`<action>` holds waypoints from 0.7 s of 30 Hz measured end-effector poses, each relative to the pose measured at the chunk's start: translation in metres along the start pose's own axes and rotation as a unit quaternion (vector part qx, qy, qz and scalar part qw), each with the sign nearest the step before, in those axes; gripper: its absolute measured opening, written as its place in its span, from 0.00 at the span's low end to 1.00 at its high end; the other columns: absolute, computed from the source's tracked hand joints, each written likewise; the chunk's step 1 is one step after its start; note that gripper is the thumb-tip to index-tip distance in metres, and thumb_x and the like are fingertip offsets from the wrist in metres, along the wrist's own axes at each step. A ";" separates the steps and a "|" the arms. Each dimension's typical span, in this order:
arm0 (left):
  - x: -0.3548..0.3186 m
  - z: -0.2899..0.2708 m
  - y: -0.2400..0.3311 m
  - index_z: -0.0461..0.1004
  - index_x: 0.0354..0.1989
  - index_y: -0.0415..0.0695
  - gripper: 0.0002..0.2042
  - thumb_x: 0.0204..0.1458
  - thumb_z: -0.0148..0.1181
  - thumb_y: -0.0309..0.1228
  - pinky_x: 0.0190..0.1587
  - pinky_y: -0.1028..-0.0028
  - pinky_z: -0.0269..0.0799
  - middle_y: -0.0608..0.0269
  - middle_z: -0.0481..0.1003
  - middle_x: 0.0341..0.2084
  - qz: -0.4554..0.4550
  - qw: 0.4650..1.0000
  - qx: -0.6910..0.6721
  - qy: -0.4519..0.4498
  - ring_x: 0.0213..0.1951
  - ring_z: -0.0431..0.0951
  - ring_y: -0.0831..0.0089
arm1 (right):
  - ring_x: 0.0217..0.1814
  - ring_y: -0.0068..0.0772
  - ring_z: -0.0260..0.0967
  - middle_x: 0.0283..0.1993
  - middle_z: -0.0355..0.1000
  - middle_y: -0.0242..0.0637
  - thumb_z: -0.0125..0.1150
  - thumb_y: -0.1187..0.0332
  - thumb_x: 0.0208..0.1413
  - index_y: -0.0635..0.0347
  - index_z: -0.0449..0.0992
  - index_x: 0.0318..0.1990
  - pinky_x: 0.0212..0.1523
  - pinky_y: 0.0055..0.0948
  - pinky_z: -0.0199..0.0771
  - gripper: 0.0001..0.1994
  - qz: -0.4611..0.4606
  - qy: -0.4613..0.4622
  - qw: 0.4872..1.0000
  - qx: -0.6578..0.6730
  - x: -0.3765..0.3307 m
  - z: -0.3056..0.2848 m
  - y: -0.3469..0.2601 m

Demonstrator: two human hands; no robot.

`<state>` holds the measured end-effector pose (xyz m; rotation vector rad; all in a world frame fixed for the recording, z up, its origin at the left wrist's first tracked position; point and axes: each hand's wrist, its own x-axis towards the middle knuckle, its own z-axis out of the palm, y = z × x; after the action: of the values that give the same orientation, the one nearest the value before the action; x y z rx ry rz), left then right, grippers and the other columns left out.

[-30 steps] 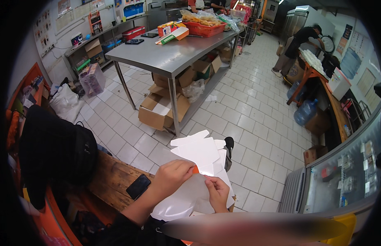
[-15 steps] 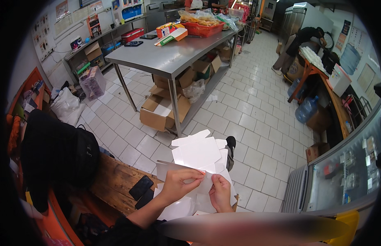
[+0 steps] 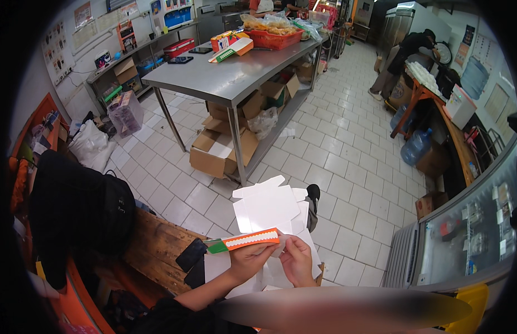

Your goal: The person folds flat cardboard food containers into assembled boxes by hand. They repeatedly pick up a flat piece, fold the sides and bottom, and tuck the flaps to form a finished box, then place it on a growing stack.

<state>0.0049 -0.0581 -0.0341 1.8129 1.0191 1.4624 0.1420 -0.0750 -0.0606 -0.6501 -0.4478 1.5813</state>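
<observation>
My left hand (image 3: 249,263) is closed round a partly folded cardboard box (image 3: 251,240), its orange and green printed side with a white scalloped strip facing up. At the box's right end, my right hand (image 3: 297,263) pinches a pale flap between thumb and fingers. Beyond both hands lie flat white carton blanks (image 3: 266,207), stacked unevenly with their tabs sticking out. More white card lies under my hands, partly hidden by them. Along the bottom, a blurred patch hides whatever is there.
Two dark phones (image 3: 190,255) lie on the wooden bench (image 3: 158,245), left of the card. A black bag (image 3: 114,206) rests farther left. Ahead stands a steel table (image 3: 214,83) carrying a red basket (image 3: 275,39). A glass-fronted fridge (image 3: 464,239) is at right; a person (image 3: 406,58) bends beyond it.
The cardboard box has turned in my hands, so its orange and green side now shows. My left hand has shifted slightly down and right; my right hand stays at the right end.
</observation>
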 end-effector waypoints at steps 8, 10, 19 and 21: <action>0.003 -0.010 -0.003 0.79 0.35 0.38 0.10 0.42 0.66 0.19 0.38 0.77 0.74 0.60 0.79 0.32 0.020 0.999 -0.018 -0.043 0.34 0.79 0.72 | 0.49 0.28 0.68 0.47 0.72 0.39 0.51 0.68 0.60 0.65 0.73 0.45 0.52 0.32 0.66 0.11 0.051 -0.064 0.995 0.052 0.000 -0.008 0.000; 0.004 -0.013 -0.002 0.79 0.35 0.37 0.09 0.43 0.65 0.19 0.39 0.77 0.74 0.60 0.79 0.33 0.022 0.999 -0.025 -0.042 0.36 0.79 0.73 | 0.49 0.27 0.68 0.47 0.72 0.38 0.51 0.69 0.60 0.65 0.74 0.45 0.52 0.31 0.65 0.11 0.059 -0.070 0.994 0.054 0.000 -0.009 0.001; 0.010 -0.018 0.000 0.79 0.33 0.38 0.09 0.41 0.66 0.18 0.36 0.78 0.74 0.60 0.79 0.31 0.006 0.997 -0.071 -0.037 0.33 0.79 0.75 | 0.57 0.30 0.63 0.52 0.70 0.40 0.54 0.69 0.58 0.66 0.74 0.47 0.58 0.35 0.59 0.12 0.051 -0.096 0.994 0.019 -0.002 -0.003 -0.002; 0.010 -0.019 -0.003 0.79 0.34 0.38 0.09 0.42 0.66 0.18 0.37 0.77 0.73 0.60 0.79 0.31 0.006 0.995 -0.081 -0.054 0.33 0.78 0.75 | 0.59 0.31 0.61 0.54 0.69 0.41 0.54 0.69 0.58 0.67 0.74 0.47 0.60 0.37 0.56 0.13 0.052 -0.101 0.993 0.019 -0.002 -0.003 -0.002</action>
<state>-0.0136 -0.0482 -0.0266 1.7634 0.8136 1.3963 0.1453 -0.0774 -0.0615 -0.4930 -0.5402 1.7586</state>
